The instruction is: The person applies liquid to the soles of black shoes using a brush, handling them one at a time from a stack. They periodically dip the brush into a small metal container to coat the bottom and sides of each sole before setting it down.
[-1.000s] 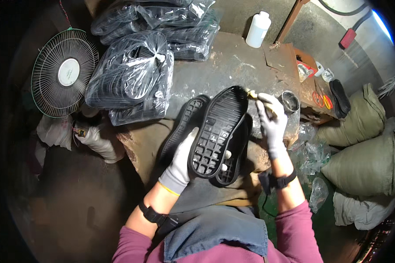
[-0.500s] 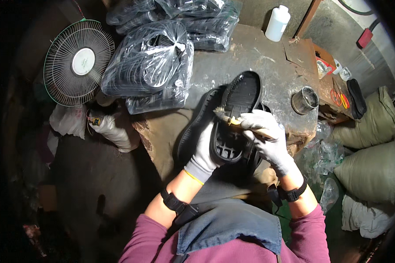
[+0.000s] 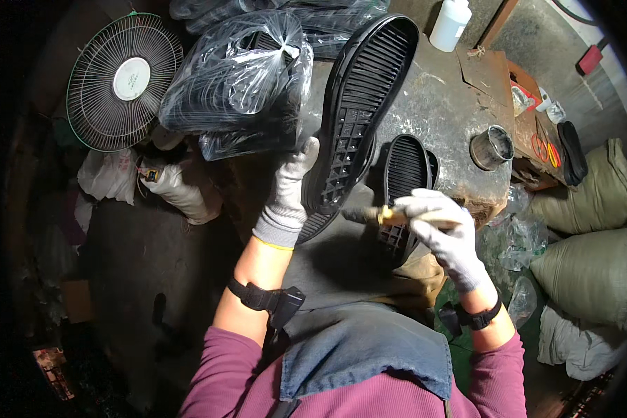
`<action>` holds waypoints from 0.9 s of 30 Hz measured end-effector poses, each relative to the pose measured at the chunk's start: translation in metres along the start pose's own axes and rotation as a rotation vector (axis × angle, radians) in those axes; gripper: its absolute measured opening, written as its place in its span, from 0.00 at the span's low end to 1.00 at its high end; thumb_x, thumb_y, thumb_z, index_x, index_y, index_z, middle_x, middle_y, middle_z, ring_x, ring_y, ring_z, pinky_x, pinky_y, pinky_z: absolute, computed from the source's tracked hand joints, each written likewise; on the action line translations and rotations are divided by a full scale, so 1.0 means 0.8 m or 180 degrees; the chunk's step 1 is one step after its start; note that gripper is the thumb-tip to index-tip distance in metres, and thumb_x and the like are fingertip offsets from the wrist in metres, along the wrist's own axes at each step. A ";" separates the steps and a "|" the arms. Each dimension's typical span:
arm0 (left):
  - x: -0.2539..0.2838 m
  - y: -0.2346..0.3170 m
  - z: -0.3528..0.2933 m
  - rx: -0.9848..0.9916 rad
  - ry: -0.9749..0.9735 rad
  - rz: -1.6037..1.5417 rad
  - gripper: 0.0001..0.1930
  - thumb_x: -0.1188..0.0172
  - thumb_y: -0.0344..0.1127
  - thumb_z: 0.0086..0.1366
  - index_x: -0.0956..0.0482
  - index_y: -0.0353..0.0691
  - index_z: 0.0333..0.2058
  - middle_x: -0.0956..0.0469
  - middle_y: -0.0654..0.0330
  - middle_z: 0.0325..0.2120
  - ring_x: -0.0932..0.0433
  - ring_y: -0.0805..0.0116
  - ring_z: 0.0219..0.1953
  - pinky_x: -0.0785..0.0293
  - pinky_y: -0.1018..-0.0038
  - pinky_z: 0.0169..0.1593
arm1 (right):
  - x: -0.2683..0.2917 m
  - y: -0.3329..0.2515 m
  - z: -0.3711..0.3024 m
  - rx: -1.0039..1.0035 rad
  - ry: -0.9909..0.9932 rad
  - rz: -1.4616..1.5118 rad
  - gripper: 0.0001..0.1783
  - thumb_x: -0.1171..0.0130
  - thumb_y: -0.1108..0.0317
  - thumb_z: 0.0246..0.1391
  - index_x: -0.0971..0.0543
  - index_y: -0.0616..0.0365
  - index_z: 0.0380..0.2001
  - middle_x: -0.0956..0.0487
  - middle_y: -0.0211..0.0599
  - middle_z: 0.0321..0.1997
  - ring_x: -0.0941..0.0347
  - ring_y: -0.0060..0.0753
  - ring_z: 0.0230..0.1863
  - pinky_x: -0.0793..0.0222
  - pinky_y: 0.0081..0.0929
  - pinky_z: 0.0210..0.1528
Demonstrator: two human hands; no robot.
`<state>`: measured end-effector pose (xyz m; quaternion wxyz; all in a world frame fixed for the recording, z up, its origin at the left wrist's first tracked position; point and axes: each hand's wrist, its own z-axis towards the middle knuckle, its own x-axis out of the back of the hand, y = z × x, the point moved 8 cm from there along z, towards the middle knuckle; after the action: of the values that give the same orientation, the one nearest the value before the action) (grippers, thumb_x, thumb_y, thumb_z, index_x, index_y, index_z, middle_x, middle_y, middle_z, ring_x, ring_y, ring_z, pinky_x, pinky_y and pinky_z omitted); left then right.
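In white gloves, my left hand (image 3: 289, 187) grips the heel-side edge of a black shoe sole (image 3: 362, 101), lifted and tilted so its ribbed and gridded hollow faces me. A further sole shows partly behind it. My right hand (image 3: 444, 226) is closed round a brush (image 3: 377, 214) with a yellow band and dark bristles. The bristle tip is near the lower end of the held sole; whether they touch I cannot tell. Beneath the brush, at the table's front edge, lie smaller-looking black soles (image 3: 405, 171), partly covered by my right hand.
A dark-stained metal cup (image 3: 491, 149) stands on the worn table (image 3: 439, 90) at right. Plastic-wrapped bundles (image 3: 237, 83) sit at back left, beside a fan (image 3: 129, 80). A white bottle (image 3: 450, 26) is at the back. Scissors (image 3: 545, 149) and green sacks (image 3: 592, 268) are right.
My left hand has shifted left and lifted a sole toward the camera, leaving other soles below. My right hand, still holding the brush, has moved slightly right and down.
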<state>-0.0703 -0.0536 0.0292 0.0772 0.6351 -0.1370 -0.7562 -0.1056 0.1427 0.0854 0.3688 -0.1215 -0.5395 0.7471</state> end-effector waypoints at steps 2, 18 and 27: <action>0.013 -0.010 0.015 0.0007 0.0070 -0.0063 0.33 0.50 0.51 0.72 0.38 0.30 0.64 0.32 0.41 0.61 0.28 0.48 0.60 0.30 0.51 0.63 | -0.011 0.043 -0.002 -0.1422 0.0367 0.0985 0.06 0.33 0.72 0.54 0.18 0.61 0.34 0.18 0.29 0.43 0.23 0.21 0.41 0.27 0.21 0.46; 0.018 -0.029 -0.006 -0.0245 0.1035 0.2614 0.25 0.53 0.40 0.75 0.37 0.31 0.64 0.29 0.62 0.56 0.30 0.77 0.55 0.35 0.78 0.61 | 0.040 0.039 0.053 -0.0438 0.1160 -0.1337 0.11 0.34 0.63 0.53 0.19 0.57 0.37 0.17 0.40 0.32 0.21 0.39 0.35 0.27 0.32 0.42; 0.038 -0.055 -0.033 -0.0183 0.1394 0.2686 0.25 0.52 0.38 0.74 0.39 0.31 0.65 0.25 0.63 0.53 0.26 0.80 0.51 0.32 0.80 0.57 | 0.146 0.068 0.078 -0.0258 0.2033 -0.0903 0.09 0.38 0.68 0.59 0.20 0.62 0.38 0.18 0.36 0.34 0.23 0.25 0.36 0.28 0.24 0.42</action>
<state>-0.0477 -0.0235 -0.0170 0.4222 0.6661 -0.3425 -0.5106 -0.2462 0.1693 0.0861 0.6140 -0.2875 -0.4377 0.5906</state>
